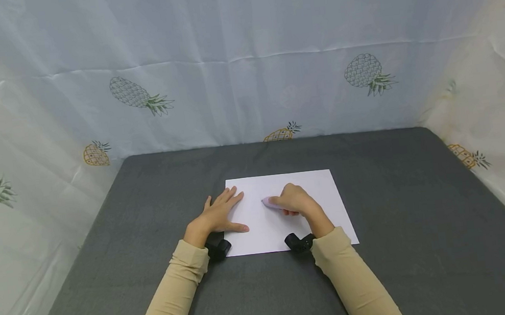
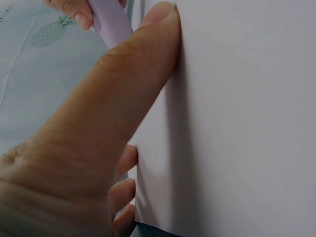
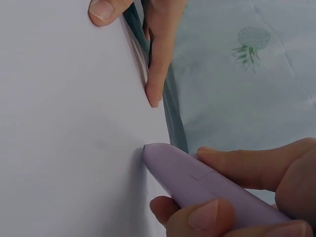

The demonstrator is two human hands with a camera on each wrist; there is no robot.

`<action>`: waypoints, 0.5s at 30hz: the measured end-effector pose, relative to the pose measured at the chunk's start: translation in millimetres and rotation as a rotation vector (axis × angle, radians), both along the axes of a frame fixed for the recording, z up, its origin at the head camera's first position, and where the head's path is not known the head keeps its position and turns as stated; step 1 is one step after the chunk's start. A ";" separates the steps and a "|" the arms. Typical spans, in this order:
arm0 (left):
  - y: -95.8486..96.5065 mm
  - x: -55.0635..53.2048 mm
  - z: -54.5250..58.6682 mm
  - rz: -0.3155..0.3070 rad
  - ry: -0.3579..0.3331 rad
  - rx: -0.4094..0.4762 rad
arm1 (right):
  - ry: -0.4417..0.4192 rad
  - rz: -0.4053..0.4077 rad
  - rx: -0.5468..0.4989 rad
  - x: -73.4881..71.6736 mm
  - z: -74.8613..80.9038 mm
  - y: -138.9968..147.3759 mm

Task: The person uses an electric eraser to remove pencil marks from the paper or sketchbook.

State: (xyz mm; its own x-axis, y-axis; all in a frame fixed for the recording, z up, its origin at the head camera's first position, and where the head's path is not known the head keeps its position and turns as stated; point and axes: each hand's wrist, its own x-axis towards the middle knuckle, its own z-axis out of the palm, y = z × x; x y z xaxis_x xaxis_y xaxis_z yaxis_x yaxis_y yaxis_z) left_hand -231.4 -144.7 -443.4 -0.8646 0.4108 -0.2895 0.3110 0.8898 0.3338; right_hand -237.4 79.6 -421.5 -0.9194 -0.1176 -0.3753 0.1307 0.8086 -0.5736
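Note:
A sheet of white paper (image 1: 261, 236) lies flat on the dark grey table. On its left side my left hand (image 1: 217, 215) rests with fingers spread, the thumb and fingertips touching the paper. My right hand (image 1: 300, 201) holds a lilac cutter-like tool (image 1: 269, 203), thick-bodied and tapered, above the middle of the sheet. In the right wrist view the tool (image 3: 192, 177) is gripped between thumb and fingers, its narrow tip pointing at the paper. Whether the tip presses on the sheet cannot be told. No mark shows on the paper.
The dark grey table (image 1: 405, 203) extends around the paper on all sides. Behind it and at the sides hangs a pale curtain (image 1: 250, 96) printed with pineapples. A black wrist camera (image 1: 218, 250) sits by the left wrist, another (image 1: 299, 242) by the right.

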 end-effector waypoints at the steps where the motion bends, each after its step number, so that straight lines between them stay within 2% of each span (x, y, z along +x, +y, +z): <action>1: 0.1 -0.2 -0.6 0.000 0.002 0.001 | -0.002 0.003 -0.003 -0.1 -0.2 -0.4; 8: 0.2 -0.7 -2.7 0.008 0.003 0.009 | 0.004 -0.012 0.008 -1.1 -2.1 -0.8; 15: 0.3 -1.0 -2.4 0.009 0.005 0.010 | -0.002 0.008 -0.044 -3.1 -4.0 4.9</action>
State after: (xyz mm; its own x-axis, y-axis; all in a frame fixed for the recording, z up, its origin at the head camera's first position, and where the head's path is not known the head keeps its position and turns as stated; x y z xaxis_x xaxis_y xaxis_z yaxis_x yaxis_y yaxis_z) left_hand -232.4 -144.4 -445.8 -0.8698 0.4056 -0.2810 0.3043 0.8892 0.3416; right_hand -240.4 84.5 -425.5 -0.9176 -0.1418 -0.3713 0.1251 0.7836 -0.6085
